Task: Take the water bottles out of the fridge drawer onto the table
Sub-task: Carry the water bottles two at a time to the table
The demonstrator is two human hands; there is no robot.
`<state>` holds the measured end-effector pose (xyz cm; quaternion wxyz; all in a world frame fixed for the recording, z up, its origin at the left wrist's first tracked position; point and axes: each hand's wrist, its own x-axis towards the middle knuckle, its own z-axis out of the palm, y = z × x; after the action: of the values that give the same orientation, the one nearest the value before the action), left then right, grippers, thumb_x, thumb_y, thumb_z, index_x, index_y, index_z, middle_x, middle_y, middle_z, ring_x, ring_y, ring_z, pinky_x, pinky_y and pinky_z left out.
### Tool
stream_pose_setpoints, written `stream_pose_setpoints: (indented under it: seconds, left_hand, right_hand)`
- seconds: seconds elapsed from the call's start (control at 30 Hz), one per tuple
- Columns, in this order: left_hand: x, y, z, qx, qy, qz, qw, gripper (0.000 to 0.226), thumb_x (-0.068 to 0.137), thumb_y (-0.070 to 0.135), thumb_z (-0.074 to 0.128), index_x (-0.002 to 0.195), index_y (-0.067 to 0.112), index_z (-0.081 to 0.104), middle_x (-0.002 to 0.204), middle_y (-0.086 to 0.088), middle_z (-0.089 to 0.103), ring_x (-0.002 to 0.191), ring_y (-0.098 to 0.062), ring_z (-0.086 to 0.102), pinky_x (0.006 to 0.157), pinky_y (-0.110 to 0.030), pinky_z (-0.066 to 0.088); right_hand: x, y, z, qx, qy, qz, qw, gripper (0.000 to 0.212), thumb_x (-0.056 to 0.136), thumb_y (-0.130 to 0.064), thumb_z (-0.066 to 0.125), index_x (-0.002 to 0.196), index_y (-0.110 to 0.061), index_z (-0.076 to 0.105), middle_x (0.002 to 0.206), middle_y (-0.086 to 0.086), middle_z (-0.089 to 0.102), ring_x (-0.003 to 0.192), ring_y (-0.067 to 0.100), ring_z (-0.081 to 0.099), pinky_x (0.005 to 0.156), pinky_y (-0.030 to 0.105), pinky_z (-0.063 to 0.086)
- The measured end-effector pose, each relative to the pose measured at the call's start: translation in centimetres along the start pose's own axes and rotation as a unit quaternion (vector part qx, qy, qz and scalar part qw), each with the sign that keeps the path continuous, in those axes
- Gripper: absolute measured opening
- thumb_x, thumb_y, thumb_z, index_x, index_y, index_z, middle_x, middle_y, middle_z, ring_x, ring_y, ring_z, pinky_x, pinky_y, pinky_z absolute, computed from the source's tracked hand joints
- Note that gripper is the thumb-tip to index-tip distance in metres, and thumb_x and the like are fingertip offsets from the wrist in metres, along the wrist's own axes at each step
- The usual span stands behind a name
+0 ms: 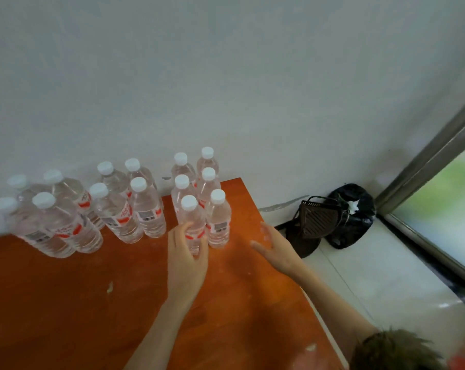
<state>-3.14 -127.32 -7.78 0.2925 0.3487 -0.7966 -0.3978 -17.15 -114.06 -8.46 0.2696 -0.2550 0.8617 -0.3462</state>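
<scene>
Near the counter's [66, 303] right edge, the left hand [187, 259] grips an upright water bottle [192, 222]; the right hand [275, 248] hovers released beside it.

bottles [146, 209] crowding table's [66, 303] far edge, near half open

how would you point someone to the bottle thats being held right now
Start at the orange-brown table against the white wall and find the cluster of six water bottles nearest its right edge. The held bottle is the front left one there, the only one with the left hand wrapped around its lower body.
</scene>
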Motion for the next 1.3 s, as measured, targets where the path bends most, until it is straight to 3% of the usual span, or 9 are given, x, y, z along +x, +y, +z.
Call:
stream_pose_setpoints:
  seconds: [0.1, 0.23, 0.4, 0.5, 0.7, 0.93, 1.03, 1.13, 1.3]
  left_hand:
    - [-4.2, 2.5, 2.2, 0.002, -0.053, 0.057, 0.997, 0.026, 0.091, 0.018, 0.052, 0.117, 0.016, 0.049, 0.118, 0.001, 0.052, 0.106, -0.007, 0.049, 0.089, -0.022, 0.04]
    - [-10.5, 6.8, 6.9, 0.07, -0.208, 0.185, 0.958, 0.029, 0.094, 0.024, 0.047, 0.121, 0.018, 0.051, 0.123, 0.002, 0.051, 0.115, -0.007, 0.045, 0.095, -0.017, 0.031]
    - [-21.8, 14.7, 13.5, 0.129, -0.339, 0.372, 0.854, 0.055, 0.084, 0.046, 0.027, 0.119, 0.016, 0.056, 0.118, -0.001, 0.058, 0.111, -0.019, 0.055, 0.092, -0.031, 0.044]
    - [-29.7, 19.4, 16.8, 0.12, -0.38, 0.454, 0.797, 0.052, 0.084, 0.045, 0.03, 0.115, 0.015, 0.06, 0.111, -0.003, 0.063, 0.101, -0.024, 0.061, 0.084, -0.035, 0.05]
    - [-44.6, 29.2, 21.4, 0.054, -0.441, 0.569, 0.692, 0.056, 0.085, 0.048, 0.025, 0.12, 0.019, 0.058, 0.115, -0.002, 0.063, 0.105, -0.022, 0.059, 0.086, -0.036, 0.049]
    - [-59.3, 38.7, 28.0, -0.019, -0.492, 0.652, 0.577, 0.049, 0.087, 0.042, 0.033, 0.121, 0.015, 0.057, 0.115, -0.004, 0.062, 0.104, -0.025, 0.058, 0.084, -0.038, 0.05]
    - [-65.1, 41.5, 32.2, -0.037, -0.503, 0.668, 0.547, 0.042, 0.09, 0.035, 0.041, 0.123, 0.015, 0.055, 0.118, -0.005, 0.06, 0.106, -0.024, 0.057, 0.087, -0.037, 0.047]
    - [-70.5, 44.6, 36.5, -0.046, -0.512, 0.685, 0.516, 0.048, 0.089, 0.041, 0.033, 0.125, 0.015, 0.054, 0.117, -0.005, 0.06, 0.106, -0.023, 0.058, 0.086, -0.036, 0.05]
    - [-78.3, 51.3, 42.8, -0.078, -0.531, 0.681, 0.499, 0.039, 0.093, 0.029, 0.048, 0.129, 0.014, 0.05, 0.122, -0.006, 0.058, 0.11, -0.024, 0.056, 0.09, -0.038, 0.047]
  right_hand:
    - [-5.9, 3.4, -3.4, -0.029, 0.058, 0.009, 0.998, 0.062, 0.091, -0.037, 0.052, 0.144, -0.016, 0.027, 0.147, 0.001, 0.037, 0.134, 0.016, 0.036, 0.108, 0.029, 0.03]
    - [-16.8, 9.3, -8.3, -0.071, 0.153, 0.034, 0.985, 0.059, 0.091, -0.041, 0.052, 0.143, -0.024, 0.03, 0.144, -0.004, 0.039, 0.131, 0.011, 0.038, 0.105, 0.023, 0.031]
    - [-33.6, 18.0, -13.8, -0.147, 0.257, 0.112, 0.949, 0.057, 0.091, -0.044, 0.048, 0.142, -0.027, 0.031, 0.142, -0.002, 0.04, 0.129, 0.016, 0.041, 0.106, 0.033, 0.036]
    - [-44.2, 22.6, -15.6, -0.15, 0.318, 0.183, 0.918, 0.057, 0.09, -0.043, 0.051, 0.141, -0.026, 0.033, 0.14, -0.001, 0.043, 0.127, 0.018, 0.043, 0.104, 0.035, 0.038]
    - [-62.7, 28.8, -17.8, -0.136, 0.412, 0.313, 0.845, 0.058, 0.09, -0.04, 0.053, 0.142, -0.024, 0.032, 0.139, -0.001, 0.043, 0.125, 0.017, 0.045, 0.104, 0.033, 0.038]
    - [-77.1, 35.1, -20.5, -0.119, 0.488, 0.414, 0.759, 0.058, 0.092, -0.04, 0.049, 0.143, -0.023, 0.029, 0.143, -0.001, 0.039, 0.131, 0.015, 0.038, 0.108, 0.033, 0.035]
    - [-81.4, 38.8, -22.5, -0.095, 0.515, 0.44, 0.729, 0.059, 0.091, -0.04, 0.05, 0.143, -0.023, 0.029, 0.144, -0.001, 0.038, 0.132, 0.016, 0.037, 0.109, 0.034, 0.033]
    - [-84.9, 43.1, -25.6, -0.075, 0.531, 0.457, 0.71, 0.059, 0.092, -0.039, 0.05, 0.144, -0.023, 0.029, 0.146, -0.001, 0.036, 0.135, 0.016, 0.034, 0.11, 0.033, 0.031]
    - [-90.1, 49.9, -32.1, -0.042, 0.542, 0.475, 0.692, 0.058, 0.092, -0.039, 0.05, 0.144, -0.023, 0.028, 0.148, -0.002, 0.034, 0.136, 0.015, 0.031, 0.11, 0.03, 0.029]
